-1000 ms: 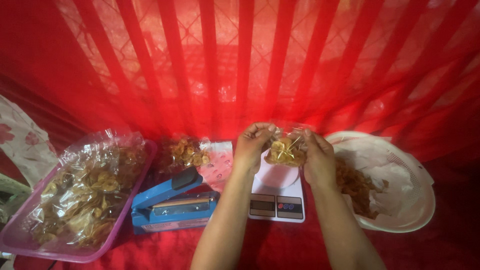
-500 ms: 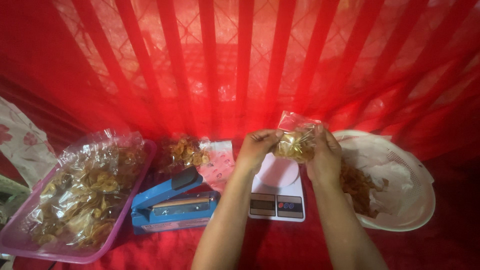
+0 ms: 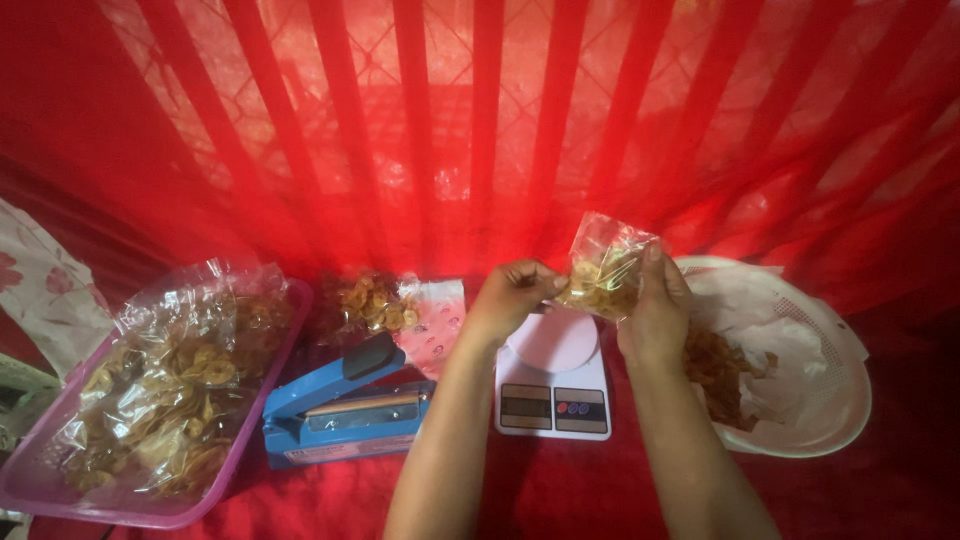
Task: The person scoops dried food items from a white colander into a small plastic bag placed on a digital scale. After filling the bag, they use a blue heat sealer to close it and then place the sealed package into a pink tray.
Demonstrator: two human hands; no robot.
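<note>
1. Bag [image 3: 603,268]: small clear plastic bag, part filled with golden chips, held up in the air just above the scale [image 3: 553,375], not touching it. Top of the bag stands loose and crinkled above the fill.
2. Left hand [image 3: 515,297]: fingers curled, pinching the bag's left edge near the chips.
3. Right hand [image 3: 655,310]: wrapped round the bag's right side and back, fingers upright along it; both hands grip the bag together.
4. Handling, as I judge it: light, thin film, soft and slippery; chips inside brittle, so squeezing the filled part would crack them. Best hold looks to be the empty film above the chips, or a cupped palm underneath.
5. Scale: white, round pan, dark display strip at the near edge, sitting on red cloth [image 3: 560,490] directly below the bag.
6. Sealer [image 3: 345,412]: blue, lever arm raised, just left of the scale.
7. Behind the sealer: another bag of chips [image 3: 368,302], beside a white printed wrapper [image 3: 435,320].
8. Basket [image 3: 835,400]: white, paper-lined, loose chips inside, right of the scale.
9. Tray [image 3: 50,480]: purple, far left, heaped with filled bags.
10. Red drape [image 3: 480,130] hangs behind everything.
</note>
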